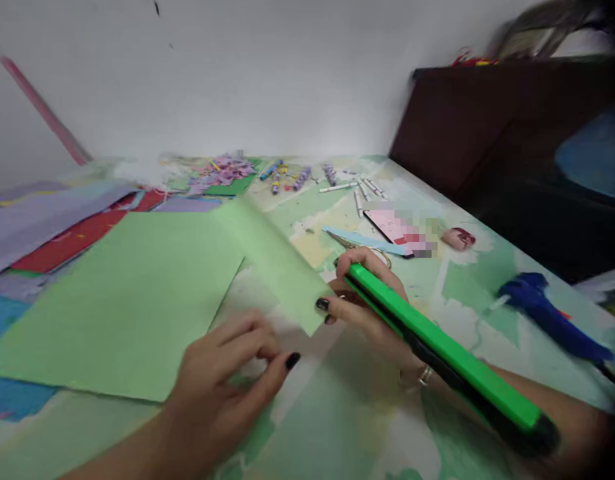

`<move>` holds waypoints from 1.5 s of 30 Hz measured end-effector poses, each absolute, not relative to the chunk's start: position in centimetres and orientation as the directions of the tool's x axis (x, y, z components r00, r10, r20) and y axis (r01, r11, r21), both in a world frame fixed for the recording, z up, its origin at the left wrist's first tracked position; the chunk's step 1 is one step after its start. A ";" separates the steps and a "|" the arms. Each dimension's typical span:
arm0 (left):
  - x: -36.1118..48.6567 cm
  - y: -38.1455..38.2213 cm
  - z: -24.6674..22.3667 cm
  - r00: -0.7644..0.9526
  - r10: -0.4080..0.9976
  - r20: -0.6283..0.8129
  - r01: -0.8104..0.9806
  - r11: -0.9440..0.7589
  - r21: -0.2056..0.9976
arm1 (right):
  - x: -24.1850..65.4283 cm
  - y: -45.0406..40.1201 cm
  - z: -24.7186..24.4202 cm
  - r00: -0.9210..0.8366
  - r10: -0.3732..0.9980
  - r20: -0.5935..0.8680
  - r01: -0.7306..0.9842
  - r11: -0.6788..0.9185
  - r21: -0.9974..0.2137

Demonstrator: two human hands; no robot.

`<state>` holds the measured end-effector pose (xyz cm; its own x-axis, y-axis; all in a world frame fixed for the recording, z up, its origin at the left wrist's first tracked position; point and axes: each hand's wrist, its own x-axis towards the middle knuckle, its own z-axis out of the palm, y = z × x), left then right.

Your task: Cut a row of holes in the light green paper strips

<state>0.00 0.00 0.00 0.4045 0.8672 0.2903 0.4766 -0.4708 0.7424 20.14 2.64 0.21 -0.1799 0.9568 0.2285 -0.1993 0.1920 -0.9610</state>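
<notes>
My right hand (367, 300) is closed around a bright green box cutter (452, 353), which lies across the palm and slants down to the right. Between thumb and fingers, the same hand pinches the near end of a light green paper strip (267, 260), curved and lifted off the table. My left hand (227, 373) hovers just left of the strip's near end, fingers loosely bent and thumb apart, with nothing visible in it. Left of it lies a large light green paper sheet (122, 293), its right edge beside the strip.
Scissors (347, 241) lie on a blue strip near a phone (387, 230). To the right sit a blue glue gun (547, 313) and a small reddish object (458, 238). Behind are markers (367, 189), wrapped sticks (302, 178) and paper shreds (225, 170). Coloured sheets (62, 223) are stacked left.
</notes>
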 end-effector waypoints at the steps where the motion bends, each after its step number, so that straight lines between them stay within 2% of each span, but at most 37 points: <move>1: 0.4 0.2 -0.1 0.388 0.905 0.173 0.410 -0.338 0.847 | 20.1 2.4 0.2 -0.183 0.958 0.221 -0.197 0.185 -0.963; 3: 1.1 0.5 -0.3 0.377 0.926 -0.032 0.278 -0.080 0.957 | 20.0 2.1 0.0 -0.191 0.959 0.211 -0.184 0.176 -0.967; 5: 1.4 0.7 -0.5 0.381 0.914 -0.143 0.139 0.096 0.986 | 19.9 1.9 -0.2 -0.201 0.958 0.205 -0.153 0.176 -0.972; 10: 1.0 1.0 -1.2 0.404 0.871 -0.282 -0.017 0.315 0.949 | 19.8 1.9 -0.7 -0.248 0.951 0.184 -0.135 0.154 -0.979; 15: 1.2 1.2 -1.7 0.468 0.822 -0.324 -0.108 0.417 0.902 | 19.8 2.0 -0.6 -0.269 0.942 0.203 -0.151 0.167 -0.974; 25: 1.2 1.3 -1.8 0.508 0.809 -0.295 -0.172 0.431 0.886 | 20.0 2.2 -0.6 -0.279 0.937 0.212 -0.125 0.183 -0.975; 31: 0.9 1.7 -1.3 0.424 0.843 -0.330 0.094 0.321 0.942 | 20.2 2.6 -1.4 -0.329 0.930 0.167 -0.144 0.125 -0.982; 35: 0.9 1.9 -0.6 0.339 0.862 -0.378 0.271 0.295 0.916 | 20.3 2.8 -1.6 -0.318 0.942 0.110 -0.045 0.101 -0.994; 38: 0.9 2.3 -0.3 0.318 0.824 -0.470 0.417 0.324 0.849 | 20.4 3.2 -1.2 -0.150 0.985 0.082 0.076 0.094 -0.993; 40: 0.8 2.5 -0.3 0.319 0.812 -0.489 0.531 0.274 0.802 | 20.6 3.6 -0.8 -0.005 0.998 0.064 0.106 0.064 -0.992; 43: 0.3 2.6 -0.5 0.311 0.885 -0.347 0.728 0.013 0.686 | 21.2 4.0 -0.5 0.013 0.997 0.076 0.120 0.074 -0.990; 45: -0.1 2.3 -1.0 0.351 0.928 -0.124 0.806 -0.232 0.545 | 21.4 4.0 -0.5 -0.072 0.994 0.085 0.163 0.095 -0.982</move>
<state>-0.10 2.34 -0.98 0.3511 0.9281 -0.1236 0.8058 -0.2323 0.5447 21.37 3.96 -0.51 -0.0719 0.9938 0.0846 0.1633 0.0954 -0.9820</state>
